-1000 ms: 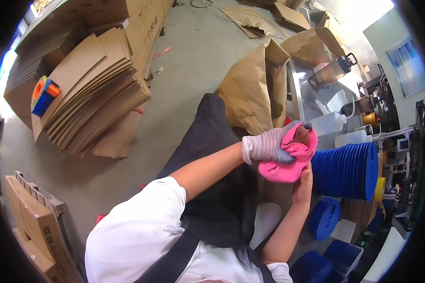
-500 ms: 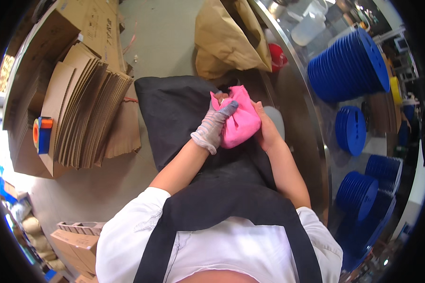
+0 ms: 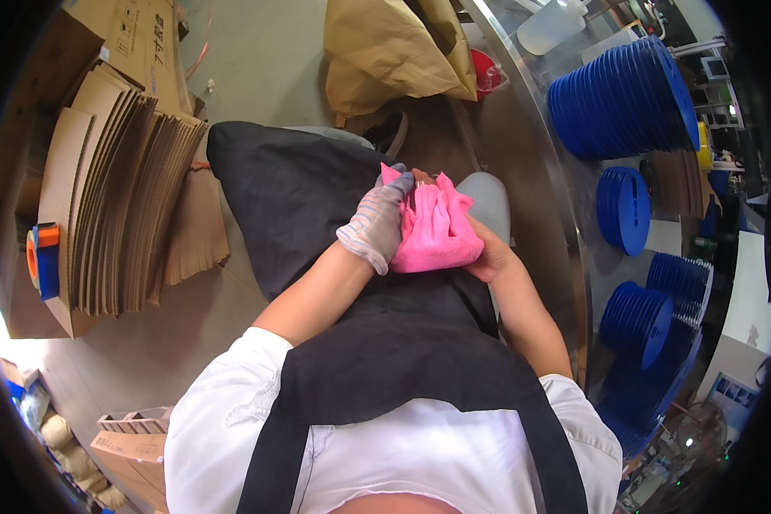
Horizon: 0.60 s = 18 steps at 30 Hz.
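Observation:
A bright pink cloth (image 3: 437, 243) is bunched up over my lap, above my black apron (image 3: 274, 184). My left hand (image 3: 375, 224), in a striped grey glove with dark fingertips, is closed on the cloth's left side. On the other side my bare right hand (image 3: 490, 252) wraps the cloth from the right and below, with most of its fingers hidden behind it. A reddish-brown thing (image 3: 421, 177) pokes out at the top between the cloth's folds; its kind cannot be made out.
Flattened cardboard sheets (image 3: 116, 197) stand stacked on the left, with an orange-and-blue tape roll (image 3: 43, 257) on them. A large tan bag (image 3: 385, 64) is ahead, near a red bucket (image 3: 487, 73). On the metal table (image 3: 531, 86) at right are several stacks of blue discs (image 3: 617, 103).
The cloth has turned and spread wider, its folds now facing up. My left thumb has moved off its front to the left edge. The whole view has shifted slightly.

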Available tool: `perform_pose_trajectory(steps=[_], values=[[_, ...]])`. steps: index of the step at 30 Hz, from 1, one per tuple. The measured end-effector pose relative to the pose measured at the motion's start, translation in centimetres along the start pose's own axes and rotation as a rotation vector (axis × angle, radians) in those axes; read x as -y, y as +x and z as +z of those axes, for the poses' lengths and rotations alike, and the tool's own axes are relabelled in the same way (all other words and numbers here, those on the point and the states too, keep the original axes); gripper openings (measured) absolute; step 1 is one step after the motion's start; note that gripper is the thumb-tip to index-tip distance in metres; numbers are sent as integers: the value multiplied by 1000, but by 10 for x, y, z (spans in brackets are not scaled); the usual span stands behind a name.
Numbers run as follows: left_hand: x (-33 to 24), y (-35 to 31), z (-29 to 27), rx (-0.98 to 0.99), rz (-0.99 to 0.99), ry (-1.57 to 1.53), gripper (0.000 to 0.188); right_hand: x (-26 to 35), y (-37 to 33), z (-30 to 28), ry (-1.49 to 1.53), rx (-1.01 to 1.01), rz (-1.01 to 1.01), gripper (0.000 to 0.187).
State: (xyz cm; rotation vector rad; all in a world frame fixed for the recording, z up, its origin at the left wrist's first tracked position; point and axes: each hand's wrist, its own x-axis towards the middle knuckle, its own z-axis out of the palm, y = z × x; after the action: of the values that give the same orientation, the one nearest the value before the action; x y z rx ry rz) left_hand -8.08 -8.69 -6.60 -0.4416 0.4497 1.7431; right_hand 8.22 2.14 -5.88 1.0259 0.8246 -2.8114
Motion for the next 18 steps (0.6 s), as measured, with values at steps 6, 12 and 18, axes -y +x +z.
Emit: perform_pose_trajectory(steps=[6,12,18], values=[[-37,-18,23,450,-103,-66,51,27,-8,39,-123,-77,-45,67],[-39,-50,12,57,-86,814,110,11,-7,49,-259,-150,-142,65],[-21,-51,7,213,374,849,109,18,-15,71,-257,-225,-451,53]])
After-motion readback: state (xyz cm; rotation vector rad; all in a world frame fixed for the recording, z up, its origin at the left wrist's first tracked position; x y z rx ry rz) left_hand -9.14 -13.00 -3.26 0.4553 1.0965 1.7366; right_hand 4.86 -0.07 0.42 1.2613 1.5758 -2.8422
